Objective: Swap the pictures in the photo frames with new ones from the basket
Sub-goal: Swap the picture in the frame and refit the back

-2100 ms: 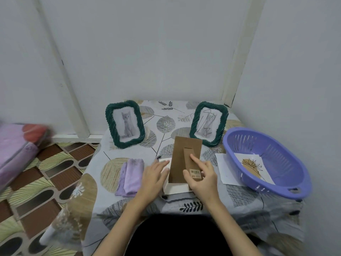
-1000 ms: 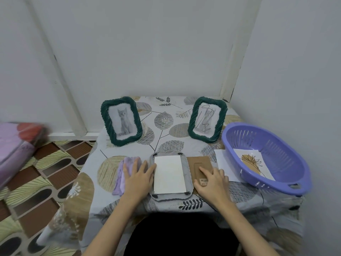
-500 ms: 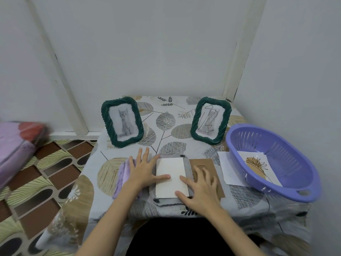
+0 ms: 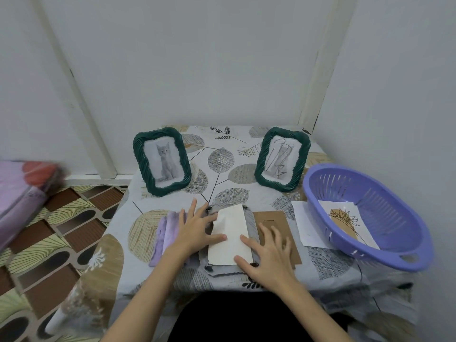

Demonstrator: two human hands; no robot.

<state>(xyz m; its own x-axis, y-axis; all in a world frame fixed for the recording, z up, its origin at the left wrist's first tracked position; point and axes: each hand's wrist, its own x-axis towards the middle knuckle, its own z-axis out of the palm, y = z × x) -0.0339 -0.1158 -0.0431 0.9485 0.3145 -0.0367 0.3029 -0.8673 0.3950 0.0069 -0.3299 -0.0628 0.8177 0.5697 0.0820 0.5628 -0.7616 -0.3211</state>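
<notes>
No writing, label, brand, number or sign can be read anywhere. The white sheet between the two hands is blank on its showing face, and the brown backing board just beyond the right hand carries no legible print.

home: tablecloth, patterned floor

Illumination: soft, even, moderately bright; source not visible. Shadows faint, no glare. Wide-angle distortion bends wall edges toward the borders. Centre sharp; bedding at left edge blurred.
</notes>
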